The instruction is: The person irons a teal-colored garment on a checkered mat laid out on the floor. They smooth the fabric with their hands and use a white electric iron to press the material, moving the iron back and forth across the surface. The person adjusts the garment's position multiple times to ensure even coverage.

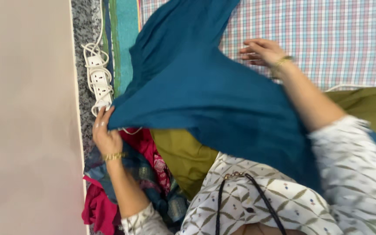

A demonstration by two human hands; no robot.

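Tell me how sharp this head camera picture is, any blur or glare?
Head view: soft, even light, no glare. The right hand and its patterned sleeve are smeared by motion; the teal garment is slightly soft. The left hand and white power strip look sharper.

White power strip (99,80) beside checked cloth (327,39).
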